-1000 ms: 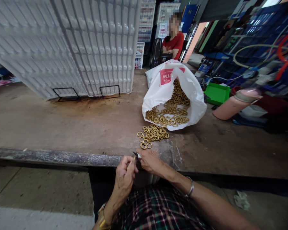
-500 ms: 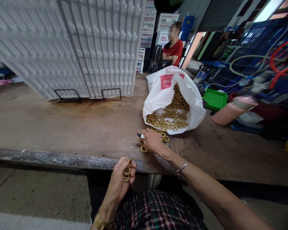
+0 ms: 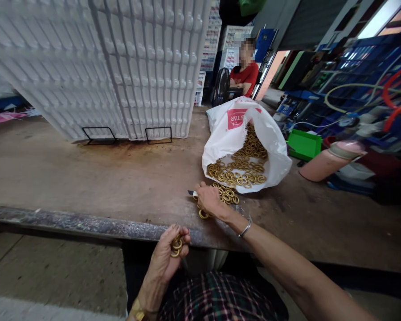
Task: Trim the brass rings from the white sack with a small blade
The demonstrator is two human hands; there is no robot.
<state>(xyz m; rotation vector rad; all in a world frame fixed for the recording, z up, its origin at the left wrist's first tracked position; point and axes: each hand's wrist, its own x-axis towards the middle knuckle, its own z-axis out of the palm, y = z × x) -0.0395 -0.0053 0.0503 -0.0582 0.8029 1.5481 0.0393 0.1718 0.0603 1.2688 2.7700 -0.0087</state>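
Note:
My left hand point(image 3: 169, 249) is closed around several brass-coloured rings point(image 3: 176, 246), just in front of the table's front edge. Over the table, my right hand point(image 3: 207, 199) grips a small knife point(image 3: 191, 193) whose dark blade points left. Under and beside that hand lies a loose pile of brass-coloured rings point(image 3: 230, 195). Behind the pile, a white plastic bag point(image 3: 221, 129) with a red print lies on its side, its mouth facing me. Many more rings point(image 3: 250, 154) fill the inside of the bag. My right fingers partly hide the knife handle and some rings.
White moulded trays point(image 3: 147, 67) stand stacked at the back left, with black wire stands point(image 3: 158, 135) at their foot. Right of the bag are a green tray point(image 3: 304, 145) and a pink bottle point(image 3: 332, 161). A person in red point(image 3: 245, 76) sits beyond the table point(image 3: 70, 178).
The view has shifted slightly. My right hand stays at the loose rings with the knife, its blade now pointing more squarely left. The rings in my left hand have shifted a little.

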